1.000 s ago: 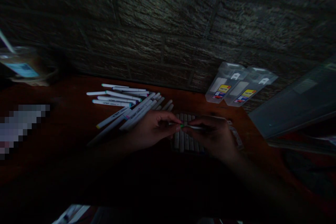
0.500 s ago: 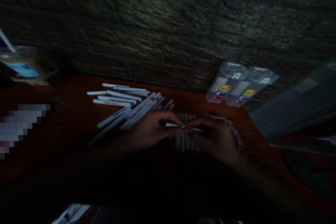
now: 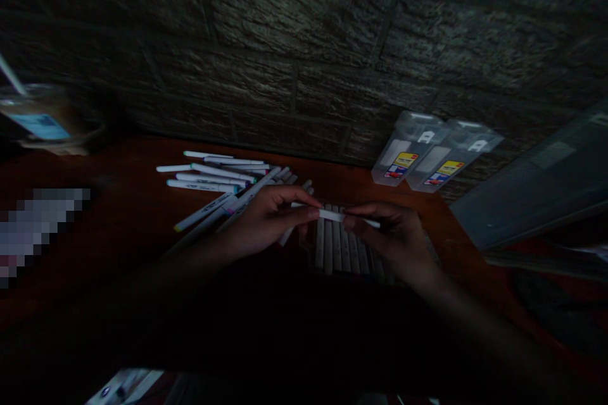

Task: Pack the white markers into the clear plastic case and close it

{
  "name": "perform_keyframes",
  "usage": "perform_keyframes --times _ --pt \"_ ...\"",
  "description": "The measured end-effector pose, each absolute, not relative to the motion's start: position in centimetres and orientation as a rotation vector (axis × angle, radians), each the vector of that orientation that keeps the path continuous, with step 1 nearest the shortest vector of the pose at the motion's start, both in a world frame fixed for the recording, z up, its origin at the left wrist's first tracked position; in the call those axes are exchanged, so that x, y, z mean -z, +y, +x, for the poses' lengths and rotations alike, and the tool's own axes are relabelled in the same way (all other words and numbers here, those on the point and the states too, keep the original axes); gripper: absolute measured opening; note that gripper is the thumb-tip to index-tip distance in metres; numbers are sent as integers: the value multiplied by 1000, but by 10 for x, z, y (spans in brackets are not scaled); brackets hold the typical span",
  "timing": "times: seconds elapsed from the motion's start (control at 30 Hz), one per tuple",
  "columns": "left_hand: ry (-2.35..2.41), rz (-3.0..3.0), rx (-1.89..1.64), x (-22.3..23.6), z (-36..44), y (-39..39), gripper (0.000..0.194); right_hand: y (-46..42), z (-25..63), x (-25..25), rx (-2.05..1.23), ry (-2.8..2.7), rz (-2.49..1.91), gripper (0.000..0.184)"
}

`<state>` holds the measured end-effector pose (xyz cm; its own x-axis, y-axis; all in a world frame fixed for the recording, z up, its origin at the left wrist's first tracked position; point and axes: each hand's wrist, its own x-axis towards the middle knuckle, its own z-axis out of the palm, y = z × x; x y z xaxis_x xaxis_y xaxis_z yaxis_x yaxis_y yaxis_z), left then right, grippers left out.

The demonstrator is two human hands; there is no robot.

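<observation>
White items [image 3: 126, 386], too dim to identify, show at the lower left edge, nearest the wearer. Forearms extend from both lower sides over a reddish-brown table [image 3: 123, 177].

The left hand [image 3: 261, 218] pinches a white marker [image 3: 331, 216] toward its left end, between thumb and index finger. The right hand [image 3: 403, 240] pinches it on the right side, thumb against fingertips. The remaining fingers of both hands are too dark to assess. The marker lies crosswise, sloping slightly down to the right, its middle exposed between the two grips. Its position is above the upper part of a row of markers [image 3: 342, 250]; these lie side by side, roughly parallel, partly covered by the right hand.

Left of and beyond the left hand, loose markers [image 3: 213, 176] lie in an uneven pile at mixed angles, some overlapping. Coloured ends noted: yellow, teal, green and pink. A pixelated patch [image 3: 35, 231] at the left edge cannot be identified.

Farther back at left, a cup [image 3: 45, 115] with a blue label and a straw [image 3: 12, 77] sits in a holder [image 3: 66, 145]. At right, two clear plastic cases [image 3: 396, 155] with yellow and blue labels stand side by side, tilted, near the textured block wall [image 3: 304, 44].
</observation>
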<state>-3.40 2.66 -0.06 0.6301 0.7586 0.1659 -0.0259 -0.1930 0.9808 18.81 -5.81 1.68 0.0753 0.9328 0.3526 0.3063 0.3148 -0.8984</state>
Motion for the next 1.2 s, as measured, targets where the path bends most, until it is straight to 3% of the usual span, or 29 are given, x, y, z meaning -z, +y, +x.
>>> perform_keyframes --times 0.17,0.33,0.63,1.2 --pt "603 1482 -821 5 -35 31 21 -58 192 -20 -843 -1372 -1175 4" --pt "541 1296 -867 5 -32 33 18 -57 195 -18 -985 -1256 -1130 15" --pt "447 1103 -837 0 -31 34 18 -54 199 -19 -1146 -1099 -1023 16" --pt "304 1144 -769 -5 -34 31 32 -42 207 -21 -1141 -869 -1160 20"
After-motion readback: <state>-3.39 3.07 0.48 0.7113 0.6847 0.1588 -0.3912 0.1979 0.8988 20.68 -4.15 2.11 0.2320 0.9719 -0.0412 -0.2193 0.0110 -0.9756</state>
